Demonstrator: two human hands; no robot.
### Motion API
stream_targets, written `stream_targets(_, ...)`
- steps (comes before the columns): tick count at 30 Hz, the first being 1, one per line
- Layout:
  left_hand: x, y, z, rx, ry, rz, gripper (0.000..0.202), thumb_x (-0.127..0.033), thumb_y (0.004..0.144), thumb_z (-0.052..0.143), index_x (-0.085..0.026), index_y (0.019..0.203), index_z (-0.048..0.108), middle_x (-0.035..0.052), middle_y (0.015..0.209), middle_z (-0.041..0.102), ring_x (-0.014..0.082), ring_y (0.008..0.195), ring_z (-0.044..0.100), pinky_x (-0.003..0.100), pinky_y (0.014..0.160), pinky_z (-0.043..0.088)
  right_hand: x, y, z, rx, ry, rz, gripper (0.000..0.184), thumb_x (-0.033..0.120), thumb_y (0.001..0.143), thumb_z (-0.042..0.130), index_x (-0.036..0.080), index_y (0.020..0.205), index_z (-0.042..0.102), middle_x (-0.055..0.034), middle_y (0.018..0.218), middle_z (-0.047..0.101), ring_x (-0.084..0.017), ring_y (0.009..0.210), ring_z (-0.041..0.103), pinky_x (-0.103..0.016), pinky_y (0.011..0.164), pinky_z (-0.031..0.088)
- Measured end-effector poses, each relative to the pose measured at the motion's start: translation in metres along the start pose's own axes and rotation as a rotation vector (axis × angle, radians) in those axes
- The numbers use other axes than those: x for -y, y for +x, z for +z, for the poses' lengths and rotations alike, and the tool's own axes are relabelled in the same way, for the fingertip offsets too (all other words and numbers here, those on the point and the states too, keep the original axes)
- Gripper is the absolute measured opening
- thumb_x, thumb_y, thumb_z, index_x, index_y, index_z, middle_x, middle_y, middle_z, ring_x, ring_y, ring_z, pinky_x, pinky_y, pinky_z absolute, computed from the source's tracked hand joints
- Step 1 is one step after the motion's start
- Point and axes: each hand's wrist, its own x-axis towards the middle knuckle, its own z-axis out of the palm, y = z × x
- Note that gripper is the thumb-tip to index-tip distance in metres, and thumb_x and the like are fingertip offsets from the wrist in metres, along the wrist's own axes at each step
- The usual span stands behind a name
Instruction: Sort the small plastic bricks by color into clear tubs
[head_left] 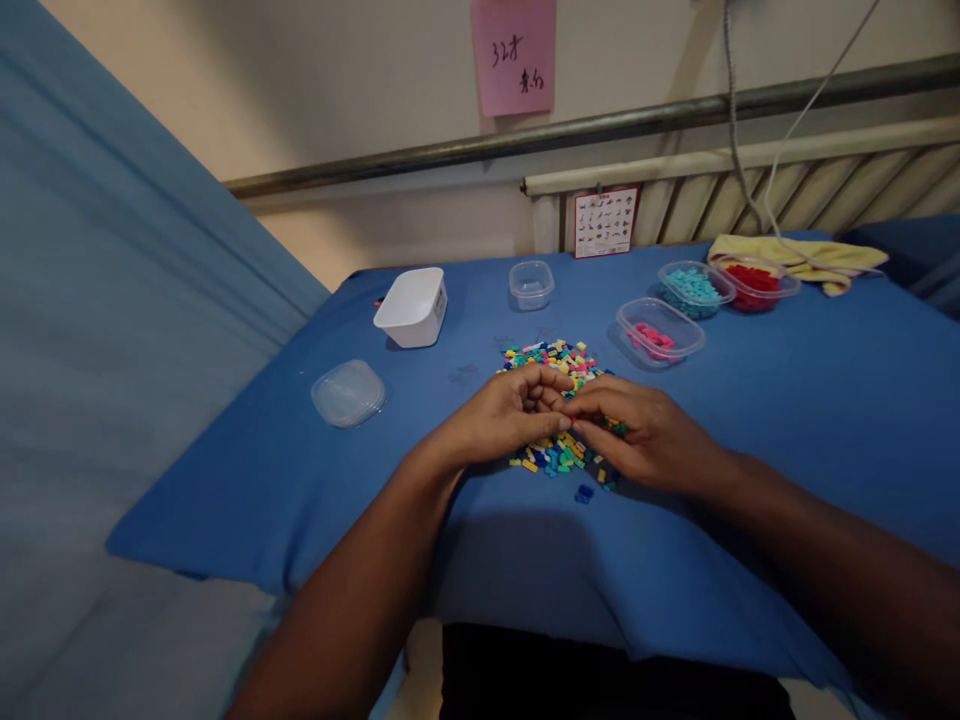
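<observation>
A heap of small coloured plastic bricks (551, 354) lies on the blue cloth, in yellow, white, green, blue and pink. Over it my left hand (514, 412) is closed, fingers curled towards the thumb; what it holds, if anything, is hidden. Thumb and forefinger of my right hand (651, 432) pinch a tiny red brick (574, 421), only partly visible where the fingertips of both hands meet. Dark blue bricks (584, 493) lie just in front of the heap. Behind my right hand stands a clear tub (694, 345) with some pink bricks inside.
Clear tubs of turquoise bricks (694, 285) and red bricks (752, 280) stand at the back right by a yellow cloth (810, 255). A small clear tub (531, 298), a white container (420, 328) and stacked clear lids (349, 393) sit at centre back and left.
</observation>
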Motion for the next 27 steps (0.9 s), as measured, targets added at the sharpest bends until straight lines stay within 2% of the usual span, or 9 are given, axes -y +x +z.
stream_targets(3,-0.003,-0.004,-0.001,0.022,0.032,0.0,0.046,-0.027,0.081,0.088,-0.017,0.123,0.07,0.0042,0.097,0.073,0.0125,0.081,0.066,0.029,0.078,0.053,0.003,0.002,-0.001,-0.021,0.03,0.041,0.015,0.018,0.105,0.064,0.027,0.111,0.074,-0.0051,0.104,0.082,-0.022,0.096,0.077,-0.039,0.085,0.061)
stream_targets(6,-0.011,-0.01,-0.007,-0.004,0.181,0.024,0.04,-0.026,0.083,0.085,-0.017,0.121,0.074,0.0047,0.097,0.073,0.0135,0.08,0.064,0.029,0.076,0.053,-0.003,0.002,-0.008,-0.082,-0.014,0.094,0.015,0.017,0.102,0.063,0.027,0.105,0.075,-0.0043,0.098,0.081,-0.022,0.088,0.076,-0.037,0.079,0.06)
stream_targets(12,-0.023,-0.019,-0.032,-0.182,0.726,0.15,0.023,-0.023,0.095,0.066,-0.019,0.111,0.082,0.0089,0.113,0.077,0.0211,0.1,0.071,0.034,0.09,0.055,-0.041,-0.005,-0.055,-0.349,-0.365,0.17,0.017,0.023,0.097,0.066,0.023,0.105,0.08,-0.008,0.096,0.08,-0.025,0.082,0.073,-0.041,0.078,0.06)
stream_targets(15,-0.017,-0.016,-0.036,-0.149,1.008,0.164,0.029,-0.019,0.099,0.058,-0.022,0.112,0.084,0.0089,0.111,0.078,0.0227,0.102,0.072,0.035,0.093,0.054,-0.062,-0.01,-0.075,-0.414,-0.517,0.248,0.019,0.027,0.097,0.066,0.019,0.106,0.082,-0.0106,0.095,0.08,-0.026,0.079,0.071,-0.042,0.078,0.059)
stream_targets(17,-0.012,-0.013,-0.035,-0.108,1.151,0.162,0.032,-0.019,0.101,0.055,-0.024,0.113,0.084,0.0087,0.112,0.078,0.0241,0.105,0.072,0.036,0.095,0.053,-0.072,-0.014,-0.083,-0.402,-0.564,0.293,0.021,0.029,0.098,0.067,0.018,0.107,0.082,-0.0122,0.099,0.082,-0.026,0.079,0.072,-0.043,0.079,0.059)
stream_targets(19,-0.009,-0.012,-0.034,-0.076,1.231,0.15,0.033,-0.02,0.102,0.053,-0.025,0.112,0.084,0.0085,0.112,0.079,0.0249,0.105,0.072,0.036,0.094,0.053,-0.076,-0.016,-0.084,-0.385,-0.583,0.31,0.021,0.028,0.098,0.067,0.019,0.109,0.083,-0.0134,0.105,0.083,-0.028,0.083,0.074,-0.045,0.082,0.06)
stream_targets(22,-0.011,-0.015,-0.033,-0.077,1.27,0.091,0.032,-0.019,0.1,0.054,-0.024,0.107,0.084,0.0085,0.11,0.079,0.025,0.098,0.072,0.036,0.088,0.052,-0.072,-0.015,-0.079,-0.359,-0.582,0.268,0.021,0.025,0.102,0.065,0.023,0.113,0.083,-0.0145,0.111,0.083,-0.034,0.1,0.077,-0.049,0.091,0.061)
stream_targets(26,-0.018,-0.02,-0.034,-0.119,1.267,0.001,0.029,-0.019,0.093,0.059,-0.024,0.103,0.085,0.0086,0.107,0.079,0.0254,0.094,0.07,0.036,0.083,0.051,-0.054,-0.009,-0.053,-0.281,-0.474,0.133,0.023,0.025,0.105,0.062,0.023,0.117,0.082,-0.0144,0.111,0.083,-0.034,0.104,0.078,-0.051,0.095,0.062)
stream_targets(27,-0.019,-0.02,-0.033,-0.132,1.258,-0.002,0.028,-0.02,0.093,0.06,-0.024,0.102,0.085,0.0085,0.106,0.079,0.0254,0.094,0.07,0.035,0.082,0.05,-0.049,-0.006,-0.043,-0.223,-0.432,0.088,0.025,0.023,0.105,0.062,0.022,0.12,0.081,-0.0136,0.113,0.084,-0.034,0.106,0.078,-0.051,0.096,0.062)
